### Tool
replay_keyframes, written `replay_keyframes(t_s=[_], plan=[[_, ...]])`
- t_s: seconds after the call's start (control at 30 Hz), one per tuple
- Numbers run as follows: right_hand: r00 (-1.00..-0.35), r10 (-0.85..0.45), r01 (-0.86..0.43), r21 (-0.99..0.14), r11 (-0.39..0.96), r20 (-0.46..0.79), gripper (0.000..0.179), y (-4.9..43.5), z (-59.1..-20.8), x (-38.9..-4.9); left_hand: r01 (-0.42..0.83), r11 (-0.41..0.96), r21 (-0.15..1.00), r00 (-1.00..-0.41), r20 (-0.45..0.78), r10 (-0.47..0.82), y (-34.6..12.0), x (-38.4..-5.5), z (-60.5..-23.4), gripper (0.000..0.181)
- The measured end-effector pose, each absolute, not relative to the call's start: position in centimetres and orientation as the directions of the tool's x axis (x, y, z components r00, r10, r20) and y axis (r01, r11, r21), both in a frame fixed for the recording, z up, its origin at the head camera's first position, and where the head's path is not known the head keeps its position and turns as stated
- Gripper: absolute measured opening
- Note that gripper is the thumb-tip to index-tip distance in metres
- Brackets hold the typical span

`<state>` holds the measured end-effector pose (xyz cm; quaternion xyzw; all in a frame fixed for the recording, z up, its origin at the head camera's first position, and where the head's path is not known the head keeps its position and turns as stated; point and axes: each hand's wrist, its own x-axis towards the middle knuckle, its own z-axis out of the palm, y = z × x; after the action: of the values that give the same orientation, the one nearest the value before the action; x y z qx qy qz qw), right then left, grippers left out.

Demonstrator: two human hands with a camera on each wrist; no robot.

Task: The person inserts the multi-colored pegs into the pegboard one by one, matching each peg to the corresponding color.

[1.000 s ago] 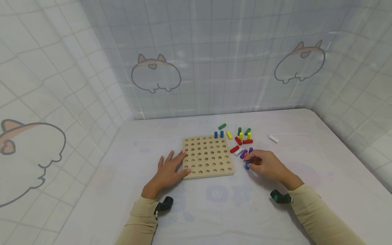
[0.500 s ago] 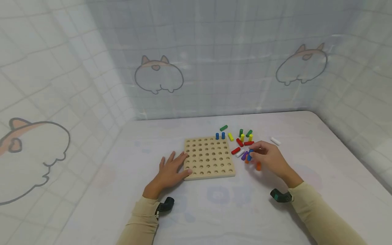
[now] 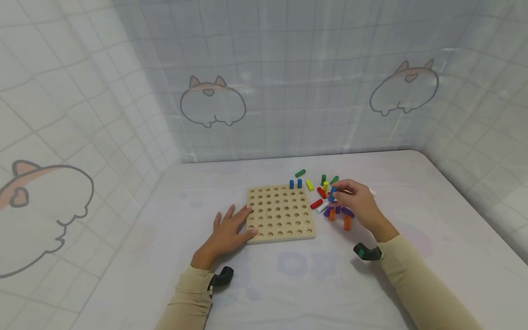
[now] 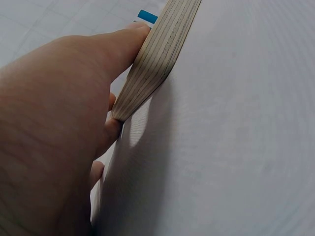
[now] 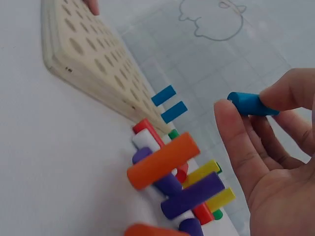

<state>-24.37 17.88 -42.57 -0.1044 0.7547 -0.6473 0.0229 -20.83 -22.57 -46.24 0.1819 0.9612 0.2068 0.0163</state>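
Note:
A light wooden pegboard (image 3: 274, 212) with rows of round holes lies on the table. Two blue pegs stand in its far right holes, the rightmost peg (image 3: 299, 184) at the corner. My left hand (image 3: 224, 234) rests at the board's left edge, fingers spread, with thumb and fingertips touching it. To the right of the board, my right hand (image 3: 364, 207) pinches another blue peg (image 5: 248, 103) between thumb and fingers, held above the loose pegs. In the left wrist view, the thumb lies against the layered side of the board (image 4: 160, 54).
Loose pegs lie or stand right of the board: orange pegs (image 3: 347, 223), purple pegs (image 5: 192, 195), a red peg (image 3: 316, 204), a white peg (image 3: 322, 207), a yellow peg (image 3: 310, 185) and a green peg (image 3: 300, 173). A patterned curtain (image 3: 288, 91) hangs behind the table.
My right hand has lifted the blue peg from the near side of the loose pegs and carried it toward the far side. Orange and purple pegs are uncovered. The left hand stays in place.

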Motion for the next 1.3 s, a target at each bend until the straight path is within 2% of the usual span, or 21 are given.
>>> replay_keyframes(t_s=[0.23,0.53,0.77,1.13,1.3], plan=[[-0.974,-0.206,-0.115,-0.987,0.113,0.090,0.041,17.1,-42.6,-25.7,0.342,0.843,0.415,-0.934,0.049,0.355,-22.5,-20.8,-46.3,0.080],[-0.977,-0.213,-0.025,-0.993,0.116,0.000,0.039,15.7,-41.9,-27.3,0.327,0.854,0.406,-0.939,0.033,0.344,-22.5,-20.7,-46.7,0.079],[-0.979,-0.204,-0.022,-0.985,0.169,-0.013,0.043,15.0,-41.5,-28.2,0.334,0.856,0.395,-0.938,0.051,0.343,-22.2,-20.6,-46.4,0.078],[-0.973,-0.224,0.034,-0.996,0.088,-0.053,0.045,14.4,-41.1,-29.6,0.335,0.852,0.401,-0.938,0.055,0.343,-22.2,-20.5,-46.2,0.079],[-0.971,-0.236,0.055,-0.998,-0.015,-0.050,0.043,13.7,-40.9,-30.3,0.337,0.854,0.397,-0.938,0.063,0.341,-22.3,-20.4,-46.2,0.078]])
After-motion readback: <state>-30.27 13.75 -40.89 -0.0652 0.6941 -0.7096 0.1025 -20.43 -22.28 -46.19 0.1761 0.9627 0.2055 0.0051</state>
